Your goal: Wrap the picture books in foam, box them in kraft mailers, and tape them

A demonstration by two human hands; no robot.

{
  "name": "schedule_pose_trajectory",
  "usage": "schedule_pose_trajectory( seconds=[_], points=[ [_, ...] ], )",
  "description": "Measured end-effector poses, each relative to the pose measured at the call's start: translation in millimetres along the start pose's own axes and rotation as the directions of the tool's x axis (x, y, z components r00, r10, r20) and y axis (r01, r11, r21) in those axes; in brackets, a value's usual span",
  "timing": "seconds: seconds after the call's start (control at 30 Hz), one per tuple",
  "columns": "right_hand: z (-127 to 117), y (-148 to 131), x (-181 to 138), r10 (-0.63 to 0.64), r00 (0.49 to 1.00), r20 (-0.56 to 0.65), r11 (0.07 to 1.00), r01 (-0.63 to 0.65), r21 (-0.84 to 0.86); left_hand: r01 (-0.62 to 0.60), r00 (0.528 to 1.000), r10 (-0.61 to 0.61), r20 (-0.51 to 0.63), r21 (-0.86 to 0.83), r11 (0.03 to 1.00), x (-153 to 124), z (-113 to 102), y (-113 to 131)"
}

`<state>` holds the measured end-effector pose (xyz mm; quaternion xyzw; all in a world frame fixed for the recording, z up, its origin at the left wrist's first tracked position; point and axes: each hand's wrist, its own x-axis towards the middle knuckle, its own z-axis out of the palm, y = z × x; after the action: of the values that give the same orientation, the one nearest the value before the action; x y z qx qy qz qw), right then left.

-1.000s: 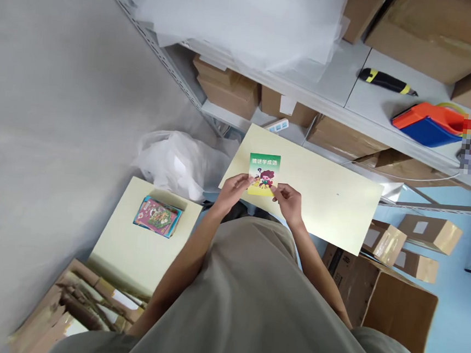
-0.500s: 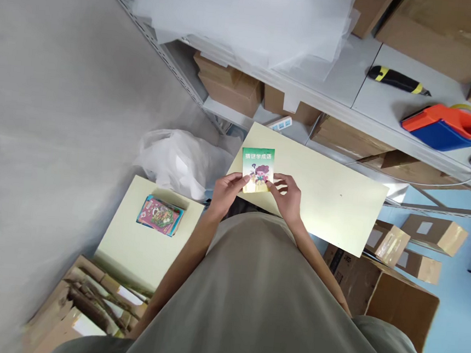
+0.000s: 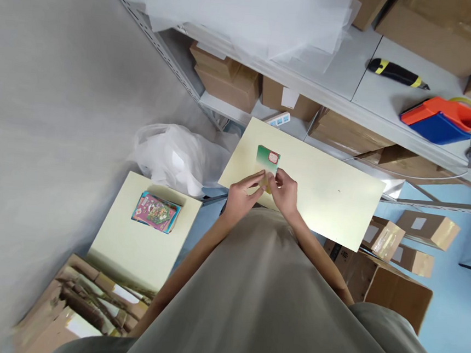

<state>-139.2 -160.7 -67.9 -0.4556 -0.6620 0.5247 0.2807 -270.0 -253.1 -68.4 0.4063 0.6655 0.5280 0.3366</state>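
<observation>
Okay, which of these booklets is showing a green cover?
The booklet held in the left hand and right hand, with a red-rimmed label. The other booklets lie stacked, pink on top, on the table at left.

The table looks smooth, softly glossy; over it, the booklet is printed paper. Left of the table, the bag is crinkled plastic; beyond the table, the shelf looks like smooth painted metal.
</observation>
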Motion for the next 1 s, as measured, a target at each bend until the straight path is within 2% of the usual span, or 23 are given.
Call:
schedule_pose_trajectory(
  seconds=[0.13, 0.23, 0.3, 0.43, 0.5, 0.67, 0.8, 0.87, 1.0],
  points=[
    [-15.1, 8.0, 0.0, 0.038, 0.997, 0.063, 0.987, -0.047, 0.156, 0.144, 0.988, -0.147, -0.038, -0.082, 0.986, 8.5, -16.0, -15.6],
    [-21.8, 10.6, -3.4, 0.069, 0.990, 0.119, 0.952, -0.101, 0.289, 0.290, 0.957, -0.278, 0.083, -0.225, 0.930, 15.4, -26.1, -23.6],
    [-23.5, 13.2, -6.1, 0.087, 0.987, 0.134, 0.939, -0.126, 0.319, 0.364, 0.931, -0.334, 0.145, -0.301, 0.882, 17.1, -27.6, -25.1],
    [-23.4, 22.7, -10.2, 0.115, 0.985, 0.130, 0.938, -0.151, 0.311, 0.414, 0.909, -0.403, 0.104, -0.335, 0.846, 15.8, -21.8, -23.0],
    [-23.7, 27.5, -11.6, 0.123, 0.987, 0.105, 0.942, -0.150, 0.300, 0.407, 0.910, -0.410, 0.064, -0.327, 0.853, 15.0, -18.1, -21.7],
    [-28.1, 30.1, -15.4, 0.110, 0.992, -0.068, 0.972, -0.093, 0.214, 0.364, 0.921, -0.388, -0.046, -0.261, 0.894, 15.1, -10.5, -18.1],
    [-23.4, 22.3, -20.5, 0.128, 0.991, 0.041, 0.961, -0.134, 0.243, 0.255, 0.956, -0.267, -0.119, -0.110, 0.961, 10.4, 2.8, -6.3],
    [-18.0, 17.7, -22.9, 0.110, 0.989, 0.097, 0.953, -0.133, 0.274, 0.178, 0.979, -0.181, -0.088, -0.047, 0.983, 4.3, 12.9, 2.2],
    [-15.1, 16.5, -22.1, 0.087, 0.993, 0.085, 0.957, -0.107, 0.269, 0.084, 0.996, -0.084, 0.012, -0.033, 0.996, -8.0, 29.5, 14.0]
  ],
)
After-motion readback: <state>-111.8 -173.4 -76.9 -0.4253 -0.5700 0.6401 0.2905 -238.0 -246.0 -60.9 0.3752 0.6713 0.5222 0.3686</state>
